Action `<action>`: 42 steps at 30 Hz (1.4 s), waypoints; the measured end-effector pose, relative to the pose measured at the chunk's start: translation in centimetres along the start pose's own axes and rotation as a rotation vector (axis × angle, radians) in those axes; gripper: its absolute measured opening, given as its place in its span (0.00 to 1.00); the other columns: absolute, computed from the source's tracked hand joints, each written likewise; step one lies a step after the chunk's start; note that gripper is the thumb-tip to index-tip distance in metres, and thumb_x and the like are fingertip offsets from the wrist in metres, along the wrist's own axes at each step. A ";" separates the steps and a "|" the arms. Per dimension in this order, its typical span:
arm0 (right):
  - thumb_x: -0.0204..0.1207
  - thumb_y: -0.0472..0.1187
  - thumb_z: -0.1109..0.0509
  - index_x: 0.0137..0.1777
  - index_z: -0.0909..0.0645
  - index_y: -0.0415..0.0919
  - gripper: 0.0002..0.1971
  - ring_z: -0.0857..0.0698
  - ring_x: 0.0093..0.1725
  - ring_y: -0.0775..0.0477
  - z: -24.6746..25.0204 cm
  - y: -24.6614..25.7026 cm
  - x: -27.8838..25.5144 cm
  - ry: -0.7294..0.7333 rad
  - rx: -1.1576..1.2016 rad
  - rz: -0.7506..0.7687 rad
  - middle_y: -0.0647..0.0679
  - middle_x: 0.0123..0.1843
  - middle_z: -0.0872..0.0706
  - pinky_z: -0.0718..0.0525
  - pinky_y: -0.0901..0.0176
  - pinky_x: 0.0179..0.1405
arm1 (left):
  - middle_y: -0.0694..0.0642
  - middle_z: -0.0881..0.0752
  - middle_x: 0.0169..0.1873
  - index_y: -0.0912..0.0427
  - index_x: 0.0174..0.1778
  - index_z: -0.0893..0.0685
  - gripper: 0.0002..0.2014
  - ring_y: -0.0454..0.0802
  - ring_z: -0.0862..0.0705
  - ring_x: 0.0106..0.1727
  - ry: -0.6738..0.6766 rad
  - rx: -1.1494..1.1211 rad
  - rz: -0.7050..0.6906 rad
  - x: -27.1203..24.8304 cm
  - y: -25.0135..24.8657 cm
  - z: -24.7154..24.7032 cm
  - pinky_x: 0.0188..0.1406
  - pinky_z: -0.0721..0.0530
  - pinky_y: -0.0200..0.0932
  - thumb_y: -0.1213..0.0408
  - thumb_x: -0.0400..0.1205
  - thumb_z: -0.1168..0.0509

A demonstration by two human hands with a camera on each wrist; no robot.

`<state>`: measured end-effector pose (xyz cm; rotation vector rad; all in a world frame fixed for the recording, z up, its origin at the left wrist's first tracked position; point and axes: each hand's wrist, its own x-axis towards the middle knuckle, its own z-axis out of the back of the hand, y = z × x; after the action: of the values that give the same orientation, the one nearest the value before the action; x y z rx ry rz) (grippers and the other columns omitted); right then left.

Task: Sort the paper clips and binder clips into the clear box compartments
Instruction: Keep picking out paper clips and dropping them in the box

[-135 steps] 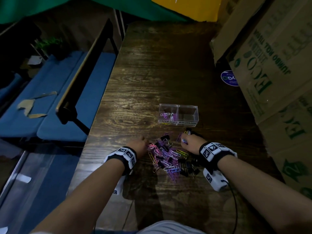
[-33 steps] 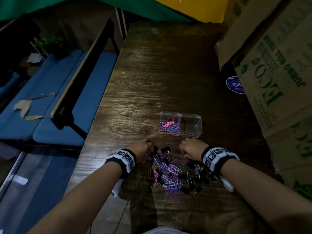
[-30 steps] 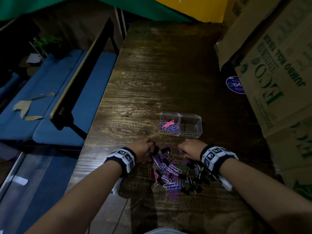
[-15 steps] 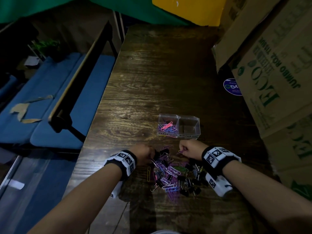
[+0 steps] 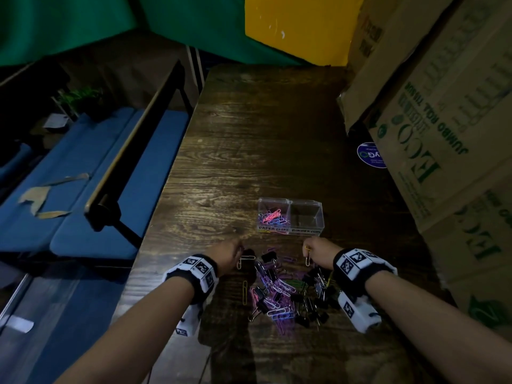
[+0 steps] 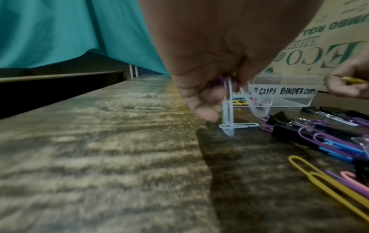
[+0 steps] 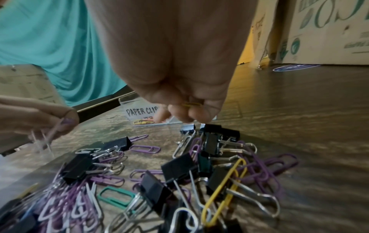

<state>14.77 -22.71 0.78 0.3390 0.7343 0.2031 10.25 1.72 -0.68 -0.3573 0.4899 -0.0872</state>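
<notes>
Left hand point(image 5: 227, 252) pinched on pale paper clips point(image 6: 229, 110), right hand point(image 5: 318, 252) pinched on a yellow paper clip point(image 5: 307, 256), both just short of the clear box point(image 5: 291, 216) on the desk point(image 5: 263, 134). Risked snagging linked clips and dropping them in the binder-clip compartment point(image 5: 306, 217), left bare beside the paper-clip one. Mixed pile point(image 5: 288, 289) waited between the wrists.
</notes>
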 end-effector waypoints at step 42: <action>0.78 0.48 0.32 0.60 0.23 0.41 0.15 0.23 0.52 0.49 -2.9 1.1 0.1 0.095 -0.181 0.156 0.45 0.59 0.21 0.27 0.59 0.51 | 0.63 0.18 0.66 0.60 0.71 0.29 0.25 0.61 0.19 0.66 0.074 0.195 0.106 1.9 0.2 -1.2 0.63 0.21 0.50 0.51 0.82 0.36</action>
<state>12.82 -21.00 -0.91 0.2154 0.7774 0.4329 11.38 1.18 -2.58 -0.1371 0.5681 -0.0452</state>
